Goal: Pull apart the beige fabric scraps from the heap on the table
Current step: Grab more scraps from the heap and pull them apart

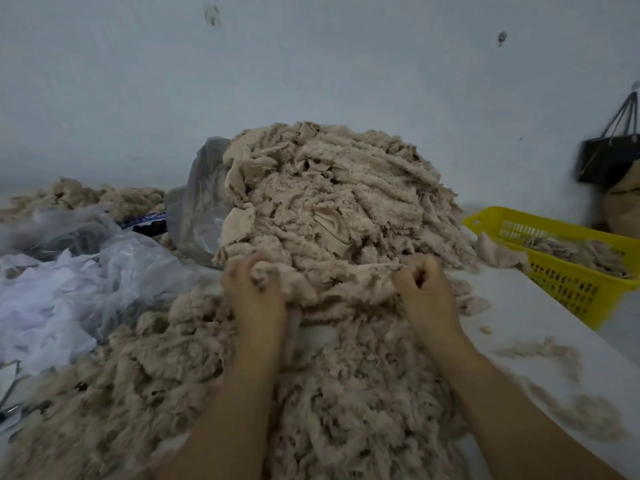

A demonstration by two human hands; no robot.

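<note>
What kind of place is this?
Probably a small textile-scrap sorting workroom: a big heap of beige fabric scraps on a white table, a yellow plastic basket holding more scraps, and clear plastic bags beside the heap.

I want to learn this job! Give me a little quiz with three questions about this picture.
1. True or false: the left hand and the right hand both grip beige scraps at the front of the heap.
2. What colour is the basket beside the heap? A red, B yellow, C blue.
3. Fill the gap: a dark ___ hangs on the wall at the far right.
Key: 1 true; 2 B; 3 bag.
</note>
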